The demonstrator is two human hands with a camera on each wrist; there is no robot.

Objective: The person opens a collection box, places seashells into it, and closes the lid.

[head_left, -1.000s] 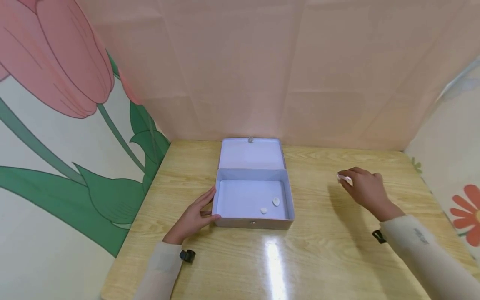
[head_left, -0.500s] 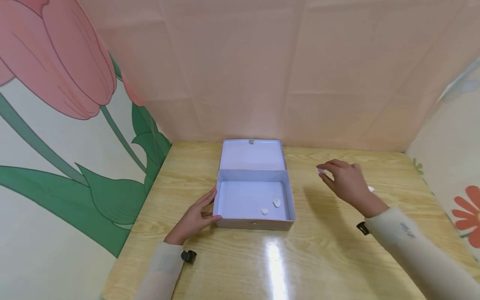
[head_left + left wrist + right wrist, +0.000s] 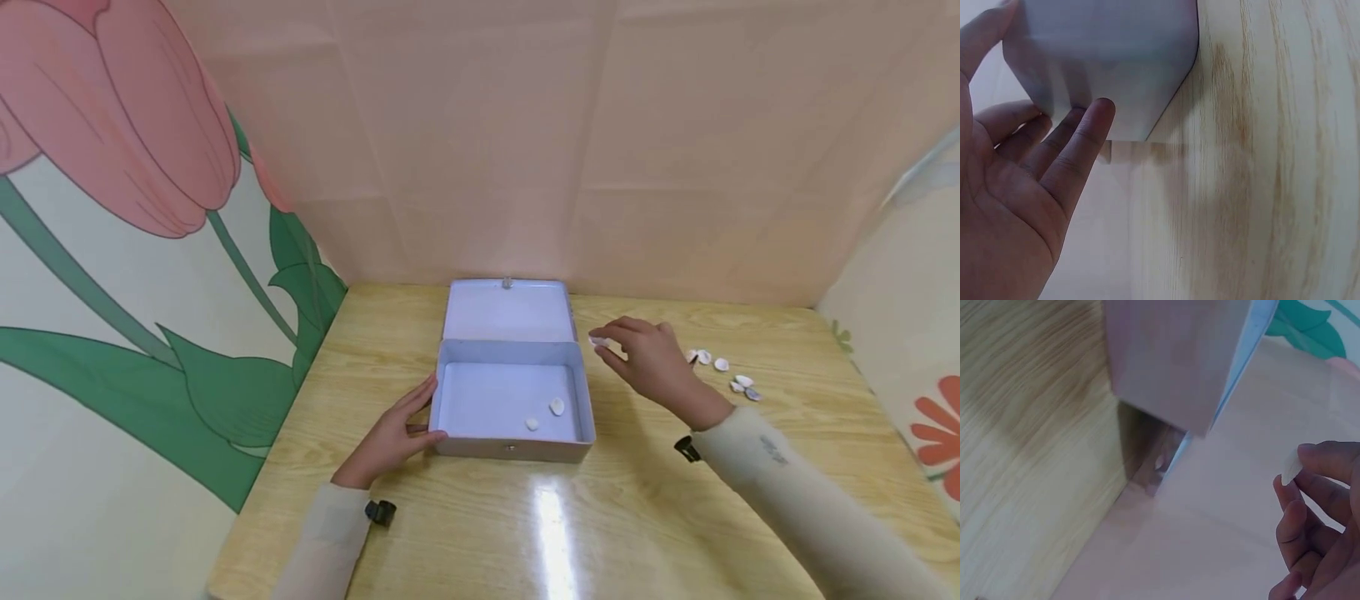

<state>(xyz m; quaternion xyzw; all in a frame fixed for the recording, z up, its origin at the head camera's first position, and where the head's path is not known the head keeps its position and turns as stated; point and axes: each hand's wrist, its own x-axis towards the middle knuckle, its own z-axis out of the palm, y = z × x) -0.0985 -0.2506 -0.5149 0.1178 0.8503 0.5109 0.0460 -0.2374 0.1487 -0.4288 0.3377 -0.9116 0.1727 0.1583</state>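
Note:
An open metal box [image 3: 513,452] with a pale lilac inside stands mid-table, its lid [image 3: 510,310] tipped back. Two white seashells, a larger shell [image 3: 557,407] and a smaller shell [image 3: 532,424], lie on its floor towards the front right. My left hand [image 3: 388,439] rests against the box's left side, thumb at the front corner; its fingers [image 3: 1085,144] lie nearly straight along the wall. To the right of the box, my right hand [image 3: 651,360] pinches a white seashell [image 3: 1291,467] between thumb and fingertips, held above the table near the lid hinge.
Several seashells lie on the table to the right, among them a shell [image 3: 722,364] and a greyish shell [image 3: 752,394]. A pink cloth backdrop [image 3: 480,167] rises behind the wooden table [image 3: 465,533]. Flower-painted walls flank both sides.
My right hand has moved left towards the box with the pinched seashell, uncovering the shells on the table behind it. My left hand has stayed at the box.

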